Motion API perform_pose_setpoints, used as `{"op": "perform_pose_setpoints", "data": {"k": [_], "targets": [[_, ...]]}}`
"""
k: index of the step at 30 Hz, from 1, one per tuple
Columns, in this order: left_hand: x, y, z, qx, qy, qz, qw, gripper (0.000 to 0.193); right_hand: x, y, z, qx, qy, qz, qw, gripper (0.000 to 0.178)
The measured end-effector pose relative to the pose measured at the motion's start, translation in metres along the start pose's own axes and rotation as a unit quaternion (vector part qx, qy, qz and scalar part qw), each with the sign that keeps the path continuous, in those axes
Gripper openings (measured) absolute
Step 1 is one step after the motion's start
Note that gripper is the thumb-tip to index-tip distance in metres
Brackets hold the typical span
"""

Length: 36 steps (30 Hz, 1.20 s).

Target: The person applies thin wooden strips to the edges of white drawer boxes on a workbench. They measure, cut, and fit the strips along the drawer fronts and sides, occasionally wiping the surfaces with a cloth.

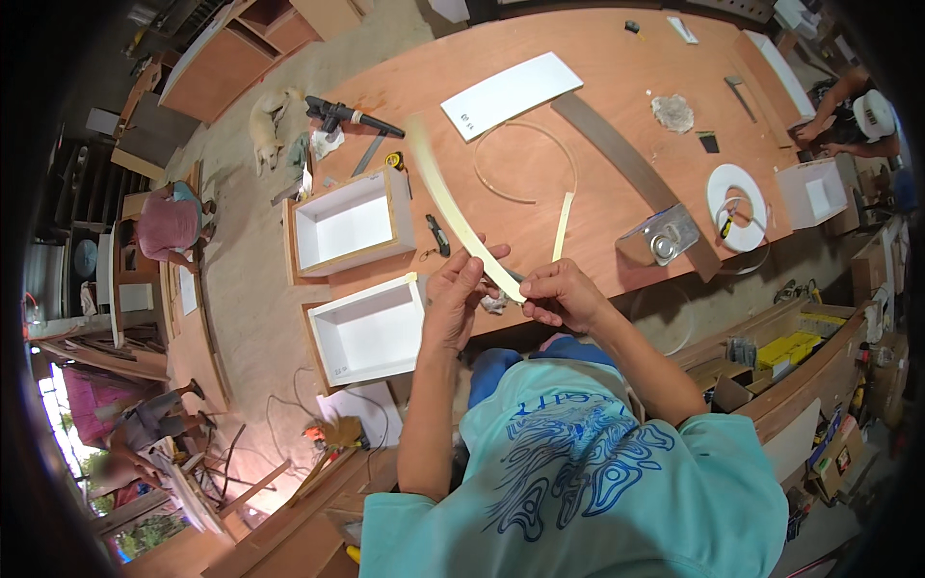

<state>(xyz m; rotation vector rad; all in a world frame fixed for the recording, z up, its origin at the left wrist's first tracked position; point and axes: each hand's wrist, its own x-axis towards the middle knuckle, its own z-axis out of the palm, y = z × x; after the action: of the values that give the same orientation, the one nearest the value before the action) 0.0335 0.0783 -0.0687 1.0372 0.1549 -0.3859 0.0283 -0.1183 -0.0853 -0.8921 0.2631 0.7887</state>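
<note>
A long, narrow, pale yellow strip [448,204] runs from the middle of the wooden table [376,265] back toward me. Its near end is in my fingers. My left hand [461,294] has thumb and fingers closed on the strip a little way from that end. My right hand [567,294] pinches the very end. Something small and dark shows between the hands; I cannot make it out. Left of the strip lies a utility knife [437,235]. A shorter yellow strip [563,227] lies just beyond my right hand, near a thin curled strip [575,166].
Two white open boxes [371,332] [345,200] stand left. Around the table are a black blower [339,116], tape measure [394,160], white panel [515,93], brown strip [626,159], metal can [663,243] and white roll [723,188]. A co-worker [858,120] is far right; a dog [265,125] lies on the floor.
</note>
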Motion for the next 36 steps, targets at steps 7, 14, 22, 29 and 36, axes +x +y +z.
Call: {"op": "perform_pose_setpoints", "data": {"k": [7, 14, 22, 29, 36], "targets": [[-0.013, 0.02, 0.022, -0.095, 0.0, 0.083, 0.992, 0.029, -0.03, -0.002, 0.001, 0.14, -0.143, -0.111, 0.974, 0.033], [-0.024, 0.038, 0.047, -0.076, -0.007, 0.156, 0.985, 0.027, -0.049, -0.005, 0.034, 0.084, -0.128, -0.196, 0.969, 0.029], [-0.034, 0.047, 0.052, -0.03, 0.034, 0.209, 0.977, 0.029, -0.058, -0.009, 0.038, 0.073, -0.098, -0.21, 0.97, 0.015], [-0.031, 0.05, 0.047, -0.036, 0.09, 0.225, 0.97, 0.029, -0.068, -0.022, 0.026, 0.112, -0.136, -0.227, 0.958, 0.015], [-0.022, 0.045, 0.038, -0.076, 0.085, 0.202, 0.973, 0.027, -0.071, -0.03, 0.01, 0.091, -0.061, -0.226, 0.968, 0.012]]}}
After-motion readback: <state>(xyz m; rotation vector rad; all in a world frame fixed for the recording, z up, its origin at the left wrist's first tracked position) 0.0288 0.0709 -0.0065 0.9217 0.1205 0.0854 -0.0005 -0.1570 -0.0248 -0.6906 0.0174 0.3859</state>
